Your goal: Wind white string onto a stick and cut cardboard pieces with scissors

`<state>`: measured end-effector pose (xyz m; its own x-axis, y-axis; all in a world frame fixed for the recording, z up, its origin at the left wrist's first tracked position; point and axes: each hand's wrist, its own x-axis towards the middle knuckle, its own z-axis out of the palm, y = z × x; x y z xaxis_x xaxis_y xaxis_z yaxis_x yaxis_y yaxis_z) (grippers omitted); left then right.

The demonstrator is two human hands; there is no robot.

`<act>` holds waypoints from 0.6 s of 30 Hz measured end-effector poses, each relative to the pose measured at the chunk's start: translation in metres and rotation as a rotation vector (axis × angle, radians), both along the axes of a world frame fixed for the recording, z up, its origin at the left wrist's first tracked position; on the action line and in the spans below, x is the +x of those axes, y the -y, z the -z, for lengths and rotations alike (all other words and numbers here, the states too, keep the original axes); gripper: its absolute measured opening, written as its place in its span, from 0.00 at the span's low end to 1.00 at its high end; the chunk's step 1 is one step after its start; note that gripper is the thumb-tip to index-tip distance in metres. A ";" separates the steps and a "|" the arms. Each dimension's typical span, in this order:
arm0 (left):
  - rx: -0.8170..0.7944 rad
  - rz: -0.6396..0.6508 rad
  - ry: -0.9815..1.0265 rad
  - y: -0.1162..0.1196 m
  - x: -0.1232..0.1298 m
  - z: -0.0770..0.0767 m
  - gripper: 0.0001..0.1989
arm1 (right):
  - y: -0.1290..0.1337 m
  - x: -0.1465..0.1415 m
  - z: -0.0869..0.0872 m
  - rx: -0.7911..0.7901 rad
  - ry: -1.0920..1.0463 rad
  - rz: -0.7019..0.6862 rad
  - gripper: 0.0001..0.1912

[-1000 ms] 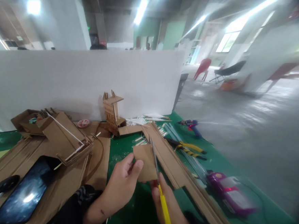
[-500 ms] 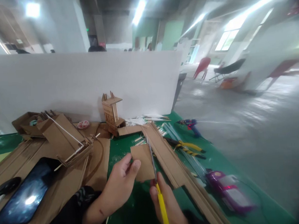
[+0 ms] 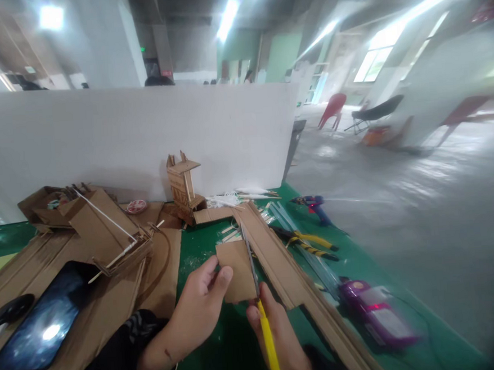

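Note:
A small square of brown cardboard [image 3: 237,271] is pinched at its left edge between the thumb and fingers of my left hand [image 3: 204,300]. My right hand [image 3: 278,335] grips yellow-handled scissors [image 3: 268,338] from below. Their grey blades point away from me and lie along the right edge of the square. Whether the blades are parted cannot be made out. Beyond and to the right of the scissors lies a long cardboard strip [image 3: 272,251].
Left, a phone [image 3: 38,318] and a cardboard structure [image 3: 106,228] rest on cardboard sheets. A small cardboard stand [image 3: 183,186] is near the white partition [image 3: 141,130]. Right lie yellow-black pliers [image 3: 314,242], a blue glue gun [image 3: 316,205] and a purple device [image 3: 377,314] by the table edge.
Almost nothing differs. The cardboard square sits very slightly lower in view; both hands keep their hold, and the camera view has shifted a little.

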<state>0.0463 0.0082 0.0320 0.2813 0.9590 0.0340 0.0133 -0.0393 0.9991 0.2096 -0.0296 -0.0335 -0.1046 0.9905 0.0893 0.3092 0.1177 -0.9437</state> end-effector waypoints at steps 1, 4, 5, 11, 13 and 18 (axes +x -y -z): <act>-0.004 0.003 0.007 0.000 0.000 -0.001 0.18 | 0.000 0.000 -0.001 -0.006 0.004 0.008 0.21; -0.008 0.004 0.012 0.000 0.001 -0.002 0.18 | 0.000 -0.001 -0.002 -0.017 -0.014 0.000 0.21; -0.008 0.004 0.012 0.000 0.002 -0.002 0.18 | 0.000 -0.001 -0.003 -0.020 -0.022 -0.006 0.21; -0.005 -0.001 0.032 0.001 0.002 -0.004 0.18 | -0.001 -0.001 -0.004 -0.044 -0.015 0.020 0.18; -0.015 0.010 0.068 0.001 0.002 -0.005 0.18 | -0.001 -0.001 -0.005 -0.057 -0.019 0.019 0.18; -0.081 -0.001 0.151 -0.001 0.002 -0.004 0.20 | -0.001 -0.003 -0.006 -0.077 0.006 0.015 0.19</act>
<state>0.0485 0.0095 0.0357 0.2778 0.9606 -0.0021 -0.1372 0.0418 0.9897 0.2063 -0.0288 -0.0276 -0.0896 0.9959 0.0118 0.3163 0.0397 -0.9478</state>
